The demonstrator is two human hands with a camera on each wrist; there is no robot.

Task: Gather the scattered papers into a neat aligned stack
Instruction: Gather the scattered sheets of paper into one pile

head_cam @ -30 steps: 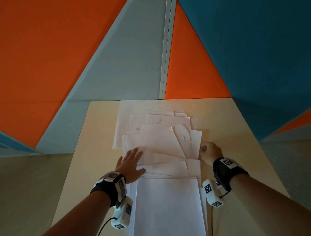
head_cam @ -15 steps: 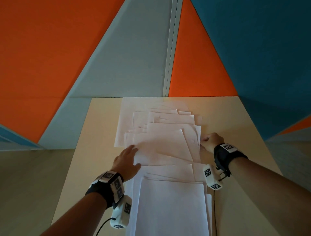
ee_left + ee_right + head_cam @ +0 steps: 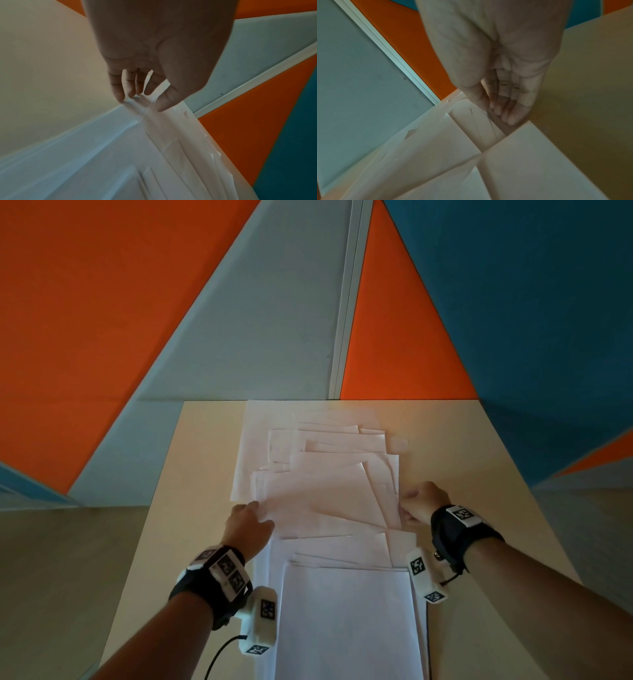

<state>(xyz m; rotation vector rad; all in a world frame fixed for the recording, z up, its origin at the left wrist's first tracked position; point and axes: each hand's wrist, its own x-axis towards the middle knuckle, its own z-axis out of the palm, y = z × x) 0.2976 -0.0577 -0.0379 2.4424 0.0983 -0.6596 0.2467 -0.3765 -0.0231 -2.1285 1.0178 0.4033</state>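
Several white papers [image 3: 329, 491] lie fanned in a loose overlapping pile down the middle of the beige table [image 3: 191, 474]. A squarer stack of sheets [image 3: 346, 611] lies nearest me. My left hand [image 3: 250, 518] is at the pile's left edge, where the left wrist view shows the hand [image 3: 142, 100] with its thumb on top of the papers [image 3: 171, 135] and its fingers at their edge. My right hand [image 3: 418, 503] is at the pile's right edge. The right wrist view shows the hand [image 3: 494, 112] pinching the edge of the papers [image 3: 436, 148].
Orange, grey and teal wall panels [image 3: 274, 320] rise right behind the table's far edge. Bare tabletop [image 3: 462, 474] runs along both sides of the papers. Floor [image 3: 51, 577] shows off the table's left side.
My left hand slid off the top of the sheets to the pile's left edge and curled its fingers there. My right hand stayed on the right edge. The middle sheets drew closer together.
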